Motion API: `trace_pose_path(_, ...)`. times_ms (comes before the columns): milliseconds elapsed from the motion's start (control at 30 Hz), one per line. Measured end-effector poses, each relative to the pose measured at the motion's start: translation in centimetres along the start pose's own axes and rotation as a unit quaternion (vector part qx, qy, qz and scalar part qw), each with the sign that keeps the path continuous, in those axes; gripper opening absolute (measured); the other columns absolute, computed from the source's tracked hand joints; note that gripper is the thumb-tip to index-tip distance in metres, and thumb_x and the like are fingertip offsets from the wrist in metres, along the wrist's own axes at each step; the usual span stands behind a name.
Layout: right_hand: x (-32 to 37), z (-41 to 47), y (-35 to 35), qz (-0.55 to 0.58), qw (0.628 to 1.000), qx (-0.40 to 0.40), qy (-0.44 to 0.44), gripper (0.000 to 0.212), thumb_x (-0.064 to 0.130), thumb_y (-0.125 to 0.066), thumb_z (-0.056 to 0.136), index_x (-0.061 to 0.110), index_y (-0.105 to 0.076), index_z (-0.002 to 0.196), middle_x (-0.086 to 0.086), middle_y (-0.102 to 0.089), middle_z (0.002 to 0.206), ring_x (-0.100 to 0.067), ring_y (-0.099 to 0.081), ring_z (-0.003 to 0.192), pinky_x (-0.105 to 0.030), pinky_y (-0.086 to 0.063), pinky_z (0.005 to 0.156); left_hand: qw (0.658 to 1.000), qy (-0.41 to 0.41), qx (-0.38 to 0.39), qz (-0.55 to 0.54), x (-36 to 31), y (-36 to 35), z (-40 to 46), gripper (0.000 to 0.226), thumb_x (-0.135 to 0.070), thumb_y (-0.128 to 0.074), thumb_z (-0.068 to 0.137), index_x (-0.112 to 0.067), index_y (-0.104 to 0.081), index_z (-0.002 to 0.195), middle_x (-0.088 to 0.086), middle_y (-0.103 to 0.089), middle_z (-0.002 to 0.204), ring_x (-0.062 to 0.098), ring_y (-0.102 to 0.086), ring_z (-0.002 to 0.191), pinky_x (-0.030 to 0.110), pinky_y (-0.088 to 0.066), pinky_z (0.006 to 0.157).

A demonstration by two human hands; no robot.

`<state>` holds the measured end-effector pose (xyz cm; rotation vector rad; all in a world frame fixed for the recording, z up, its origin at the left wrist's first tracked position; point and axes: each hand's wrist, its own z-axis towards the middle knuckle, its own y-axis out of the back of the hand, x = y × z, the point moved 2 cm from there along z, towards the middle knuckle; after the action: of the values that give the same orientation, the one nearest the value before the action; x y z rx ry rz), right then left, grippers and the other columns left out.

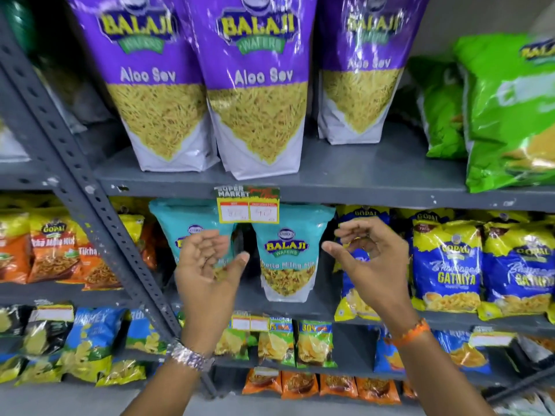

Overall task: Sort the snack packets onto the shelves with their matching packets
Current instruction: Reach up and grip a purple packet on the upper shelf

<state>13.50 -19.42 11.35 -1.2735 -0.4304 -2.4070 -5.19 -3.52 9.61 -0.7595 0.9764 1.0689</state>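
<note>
Two teal Balaji packets stand on the middle shelf: one (286,259) upright between my hands, the other (186,223) partly hidden behind my left hand. My left hand (210,265) is raised in front of it, palm up, fingers apart, holding nothing. My right hand (372,259) hovers just right of the teal packet, fingers curled loosely and empty. Three purple Aloo Sev packets (255,85) stand on the shelf above. Blue Gopal Gathiya packets (447,265) stand to the right, partly behind my right hand.
A grey slanted shelf upright (75,175) crosses the left side. Orange Gopal packets (54,250) fill the middle shelf's left, green packets (504,115) the upper right. A price tag (247,205) hangs on the shelf edge. Lower shelves hold small chip packets (315,343).
</note>
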Motion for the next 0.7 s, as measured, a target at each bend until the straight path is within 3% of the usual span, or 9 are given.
trace_pose_path(100, 4.5, 2.9, -0.8, 0.084, 0.995, -0.004, 0.043, 0.037, 0.009, -0.088, 0.07, 0.032, -0.068, 0.089, 0.001, -0.072, 0.085, -0.018, -0.066, 0.075, -0.025, -0.056, 0.07, 0.995, -0.089, 0.012, 0.034, -5.3, -0.2, 3.6, 0.049, -0.005, -0.084, 0.078, -0.021, -0.057, 0.116, -0.001, -0.068, 0.115, 0.011, -0.065, 0.11, 0.024, -0.05, 0.101)
trace_pose_path(200, 7.5, 7.1, -1.7, 0.116, 0.991, -0.009, 0.066, 0.036, 0.014, -0.087, 0.072, 0.032, -0.065, 0.094, 0.004, -0.07, 0.09, -0.012, -0.065, 0.081, -0.024, -0.054, 0.077, 0.99, -0.123, 0.028, 0.062, -8.6, -1.1, 6.8, 0.061, -0.028, -0.086, 0.073, -0.022, -0.053, 0.125, -0.005, -0.062, 0.126, 0.006, -0.06, 0.118, 0.019, -0.046, 0.105)
trace_pose_path(300, 8.9, 11.8, -3.3, 0.129, 0.99, 0.024, 0.04, 0.046, 0.013, -0.085, 0.074, 0.023, -0.059, 0.111, 0.005, -0.064, 0.104, -0.009, -0.06, 0.096, -0.019, -0.053, 0.083, 0.99, -0.085, 0.026, 0.11, -9.2, -2.5, 9.7, 0.084, -0.048, -0.08, 0.061, -0.017, -0.05, 0.133, 0.002, -0.058, 0.134, 0.019, -0.059, 0.122, 0.037, -0.049, 0.107)
trace_pose_path(367, 9.3, 14.7, -4.6, 0.131, 0.99, 0.057, 0.002, 0.056, 0.007, -0.082, 0.076, 0.015, -0.053, 0.123, 0.001, -0.061, 0.114, -0.008, -0.058, 0.1, -0.014, -0.053, 0.083, 0.986, -0.074, 0.042, 0.142, -9.0, -3.3, 11.0, 0.082, -0.054, -0.079, 0.058, -0.023, -0.05, 0.128, 0.005, -0.061, 0.131, 0.025, -0.062, 0.12, 0.047, -0.052, 0.104)
trace_pose_path(433, 9.1, 16.9, -6.0, 0.143, 0.984, 0.107, -0.026, 0.059, 0.0, -0.079, 0.078, 0.004, -0.05, 0.129, -0.002, -0.063, 0.112, -0.007, -0.06, 0.096, -0.015, -0.054, 0.08, 0.982, -0.074, 0.052, 0.168, -8.4, -3.8, 11.8, 0.07, -0.056, -0.078, 0.059, -0.031, -0.049, 0.117, 0.003, -0.064, 0.124, 0.027, -0.065, 0.115, 0.051, -0.054, 0.098)
trace_pose_path(500, 8.5, 18.3, -7.2, 0.161, 0.975, 0.148, -0.026, 0.053, -0.006, -0.076, 0.078, -0.002, -0.054, 0.126, -0.007, -0.068, 0.106, -0.008, -0.065, 0.09, -0.017, -0.056, 0.08, 0.976, -0.092, 0.052, 0.188, -8.2, -4.4, 12.0, 0.069, -0.054, -0.077, 0.063, -0.025, -0.051, 0.12, 0.004, -0.064, 0.122, 0.028, -0.065, 0.114, 0.051, -0.054, 0.097)
trace_pose_path(600, 8.0, 18.5, -8.2, 0.195, 0.967, 0.159, -0.043, 0.05, -0.011, -0.074, 0.078, 0.004, -0.058, 0.122, -0.007, -0.071, 0.104, -0.004, -0.07, 0.084, -0.017, -0.057, 0.077, 0.968, -0.122, 0.047, 0.212, -8.9, -5.4, 11.4, 0.078, -0.037, -0.084, 0.073, -0.007, -0.047, 0.134, 0.011, -0.061, 0.131, 0.033, -0.059, 0.123, 0.047, -0.048, 0.102)
trace_pose_path(700, 8.3, 18.4, -7.9, 0.211, 0.965, 0.149, -0.04, 0.042, -0.013, -0.075, 0.075, 0.012, -0.064, 0.107, -0.004, -0.073, 0.099, -0.003, -0.07, 0.082, -0.016, -0.057, 0.074, 0.967, -0.126, 0.035, 0.218, -9.3, -5.7, 11.5, 0.077, -0.027, -0.088, 0.074, -0.004, -0.046, 0.135, 0.013, -0.061, 0.132, 0.035, -0.059, 0.124, 0.045, -0.048, 0.099)
